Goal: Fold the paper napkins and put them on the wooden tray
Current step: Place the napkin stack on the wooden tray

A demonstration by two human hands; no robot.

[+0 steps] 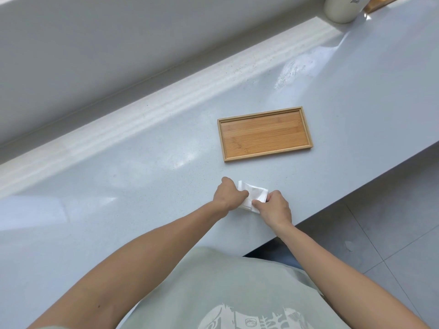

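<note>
Left hand [228, 194] and right hand [275, 206] each in pinching grip on opposite ends of white paper napkin [254, 194], partly folded, near desk [142, 176] front edge. Wooden tray [264, 133] bare, just beyond toward back edge. Risks, as judged: uneven pull skews crease or tears thin paper; loosened pinch lets fold spring open.

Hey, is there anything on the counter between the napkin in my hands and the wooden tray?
Nothing visible. The napkin is held by the left hand and right hand, and only bare counter lies between it and the wooden tray, which has nothing on it. The white container stands far off at the back.
</note>
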